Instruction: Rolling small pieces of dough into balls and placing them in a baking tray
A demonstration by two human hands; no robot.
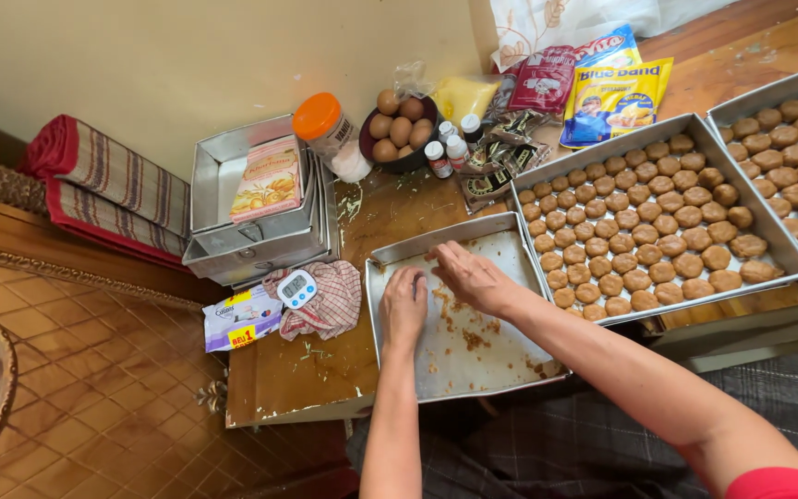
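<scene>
Both hands, the left hand (404,310) and the right hand (473,277), are laid flat and released inside the crumb-strewn rectangular metal baking tray (510,370), seemingly steadying it; the full tray of round brown cookies (768,226) sits at two o'clock.

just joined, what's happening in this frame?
A person kneels at a low wooden board, both hands inside an empty baking tray smeared with brown crumbs. The left hand lies flat on the tray floor; the right hand reaches across beside it, fingertips down. Neither holds anything. To the right, two trays of round brown cookies sit full. Behind are stacked tins, a bowl of eggs and a kitchen timer on a checked cloth.
</scene>
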